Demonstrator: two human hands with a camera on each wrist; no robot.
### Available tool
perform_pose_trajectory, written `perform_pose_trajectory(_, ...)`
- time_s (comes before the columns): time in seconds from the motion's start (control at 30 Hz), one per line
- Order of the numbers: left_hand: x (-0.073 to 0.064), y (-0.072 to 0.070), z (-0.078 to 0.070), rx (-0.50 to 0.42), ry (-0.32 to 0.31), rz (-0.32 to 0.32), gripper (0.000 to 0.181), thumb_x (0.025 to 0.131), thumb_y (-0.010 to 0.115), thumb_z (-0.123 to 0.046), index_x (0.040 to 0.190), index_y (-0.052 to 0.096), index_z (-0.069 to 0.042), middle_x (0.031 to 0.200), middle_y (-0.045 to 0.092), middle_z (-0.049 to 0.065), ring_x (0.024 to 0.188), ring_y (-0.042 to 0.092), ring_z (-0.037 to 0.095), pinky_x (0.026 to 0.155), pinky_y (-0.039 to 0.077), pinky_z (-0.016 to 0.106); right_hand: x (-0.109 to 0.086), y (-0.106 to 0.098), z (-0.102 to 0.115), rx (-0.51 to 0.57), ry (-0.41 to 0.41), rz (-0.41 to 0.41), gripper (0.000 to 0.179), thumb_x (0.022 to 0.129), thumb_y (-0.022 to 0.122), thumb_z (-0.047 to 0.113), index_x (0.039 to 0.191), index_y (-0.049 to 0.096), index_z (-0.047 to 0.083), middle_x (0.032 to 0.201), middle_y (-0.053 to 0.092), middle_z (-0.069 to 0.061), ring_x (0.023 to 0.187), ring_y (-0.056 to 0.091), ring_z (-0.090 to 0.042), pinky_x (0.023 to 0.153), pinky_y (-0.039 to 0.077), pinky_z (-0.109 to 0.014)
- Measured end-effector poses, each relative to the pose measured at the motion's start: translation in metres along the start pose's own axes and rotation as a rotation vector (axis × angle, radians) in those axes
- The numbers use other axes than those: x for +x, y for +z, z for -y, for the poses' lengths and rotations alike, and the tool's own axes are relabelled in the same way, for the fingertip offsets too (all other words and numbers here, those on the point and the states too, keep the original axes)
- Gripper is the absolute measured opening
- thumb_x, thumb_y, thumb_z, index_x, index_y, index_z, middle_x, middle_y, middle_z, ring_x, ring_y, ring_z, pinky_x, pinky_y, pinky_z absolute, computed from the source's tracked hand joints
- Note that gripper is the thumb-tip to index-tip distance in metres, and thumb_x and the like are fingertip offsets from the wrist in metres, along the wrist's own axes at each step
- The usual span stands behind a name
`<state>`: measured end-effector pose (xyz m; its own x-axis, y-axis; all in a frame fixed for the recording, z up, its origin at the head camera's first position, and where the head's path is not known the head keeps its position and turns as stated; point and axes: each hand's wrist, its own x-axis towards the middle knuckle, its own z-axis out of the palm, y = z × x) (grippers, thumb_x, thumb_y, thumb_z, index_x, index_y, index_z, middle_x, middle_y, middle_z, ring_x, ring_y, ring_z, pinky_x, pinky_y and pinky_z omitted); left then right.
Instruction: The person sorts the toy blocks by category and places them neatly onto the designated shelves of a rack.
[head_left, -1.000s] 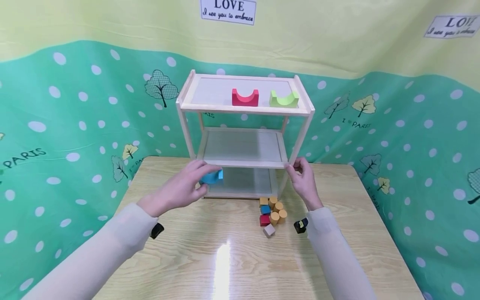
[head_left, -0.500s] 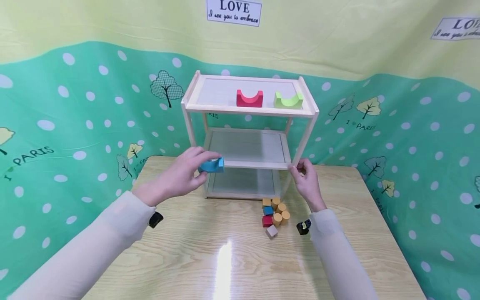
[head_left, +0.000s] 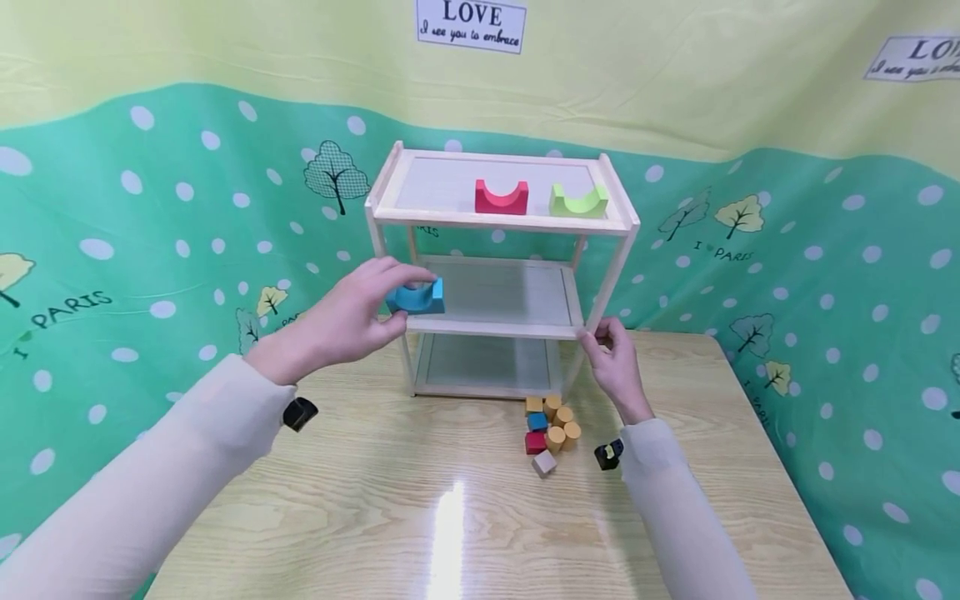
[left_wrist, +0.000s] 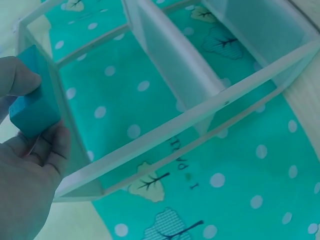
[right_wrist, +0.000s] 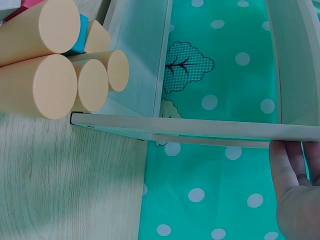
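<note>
My left hand pinches a blue block with a curved notch facing up. It holds the block in front of the left post of a wooden shelf rack, about level with the middle shelf. In the left wrist view the same blue block sits between thumb and fingers, overlapping the rack's frame. At the rack's right post, by the middle shelf, my right hand grips the wood. The right wrist view has the fingers against that post. On the top shelf stand a red notched block and a light green one.
On the wooden table, by the rack's front right foot, stand several tan cylinders with a blue cube, a red cube and a pale cube. A patterned green and yellow cloth hangs behind.
My left hand has raised the blue block from below the middle shelf's edge to above it. The head view has shifted slightly. My right hand stays at the right post.
</note>
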<state>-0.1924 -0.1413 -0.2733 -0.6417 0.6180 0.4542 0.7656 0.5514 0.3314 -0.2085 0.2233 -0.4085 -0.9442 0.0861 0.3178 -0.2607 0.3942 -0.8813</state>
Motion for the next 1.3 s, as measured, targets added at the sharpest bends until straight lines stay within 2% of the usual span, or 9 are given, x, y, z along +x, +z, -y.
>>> perform_pose_trajectory(0.33,0.022,-0.025,-0.007,0.025,0.069,-0.032,0.046,0.079,0.06,0.006,0.124,0.058,-0.007,0.101,0.06,0.005,0.091,0.051,0.021,0.075,0.042,0.036,0.0,-0.001,0.001,-0.006,0.0,0.0,0.024,0.095,0.056,0.011,0.108,0.052,-0.009,0.098,0.052,-0.019,0.091,0.051,-0.026,0.075,0.044,-0.026)
perform_pose_trajectory(0.47,0.031,-0.033,-0.007,0.019,0.111,-0.062,0.046,0.078,0.059,0.007,0.122,0.058,-0.005,0.102,0.062,0.007,0.093,0.054,0.023,0.079,0.042,0.038,-0.001,-0.001,0.0,-0.008,-0.003,0.001,0.024,0.095,0.056,0.011,0.108,0.052,-0.009,0.098,0.052,-0.019,0.091,0.051,-0.026,0.075,0.045,-0.026)
perform_pose_trajectory(0.67,0.046,-0.046,-0.006,0.011,0.115,-0.1,0.047,0.077,0.056,0.009,0.121,0.06,-0.005,0.103,0.064,0.007,0.094,0.054,0.023,0.085,0.039,0.04,0.0,-0.001,-0.001,-0.006,-0.013,0.001,0.024,0.095,0.056,0.012,0.107,0.052,-0.008,0.097,0.053,-0.018,0.09,0.051,-0.025,0.074,0.045,-0.025)
perform_pose_trajectory(0.77,0.053,-0.05,-0.004,0.019,0.098,-0.102,0.046,0.078,0.055,0.008,0.122,0.06,-0.006,0.106,0.065,0.007,0.092,0.054,0.021,0.083,0.039,0.038,0.0,-0.001,-0.002,-0.005,-0.015,0.001,0.023,0.095,0.057,0.012,0.106,0.052,-0.008,0.097,0.053,-0.018,0.089,0.051,-0.025,0.074,0.045,-0.024)
perform_pose_trajectory(0.87,0.059,-0.053,-0.002,0.032,0.067,-0.104,0.045,0.079,0.055,0.007,0.122,0.06,-0.006,0.105,0.065,0.007,0.091,0.053,0.019,0.074,0.04,0.032,0.001,0.0,-0.002,-0.003,-0.015,0.0,0.023,0.095,0.057,0.012,0.106,0.052,-0.008,0.096,0.053,-0.018,0.089,0.051,-0.025,0.073,0.045,-0.024)
perform_pose_trajectory(1.0,0.066,-0.055,0.002,0.046,-0.001,-0.093,0.043,0.082,0.055,0.005,0.123,0.06,-0.008,0.105,0.063,0.004,0.095,0.051,0.017,0.066,0.041,0.029,0.001,0.0,-0.002,0.002,-0.015,0.001,0.023,0.095,0.057,0.012,0.106,0.052,-0.008,0.097,0.053,-0.018,0.089,0.051,-0.026,0.073,0.044,-0.024)
perform_pose_trajectory(1.17,0.075,-0.056,0.006,0.064,-0.111,-0.023,0.046,0.085,0.053,0.001,0.129,0.056,-0.013,0.11,0.06,0.005,0.117,0.046,0.023,0.088,0.03,0.042,0.0,-0.001,-0.002,0.004,-0.008,-0.004,0.023,0.095,0.057,0.011,0.106,0.052,-0.009,0.096,0.052,-0.017,0.089,0.051,-0.024,0.072,0.044,-0.022)
perform_pose_trajectory(1.23,0.079,-0.056,0.008,0.08,-0.14,0.002,0.048,0.086,0.052,0.001,0.131,0.055,-0.014,0.111,0.058,0.007,0.129,0.039,0.026,0.092,0.023,0.048,-0.001,-0.001,-0.002,0.007,-0.009,-0.004,0.023,0.095,0.057,0.011,0.106,0.052,-0.009,0.096,0.052,-0.017,0.089,0.051,-0.023,0.072,0.044,-0.021)
perform_pose_trajectory(1.3,0.081,-0.057,0.009,0.089,-0.165,0.019,0.048,0.086,0.052,0.001,0.132,0.054,-0.014,0.111,0.058,0.008,0.134,0.035,0.026,0.093,0.022,0.049,-0.001,-0.001,-0.002,0.012,-0.012,-0.002,0.023,0.095,0.057,0.011,0.106,0.052,-0.009,0.096,0.053,-0.018,0.089,0.051,-0.024,0.072,0.044,-0.021)
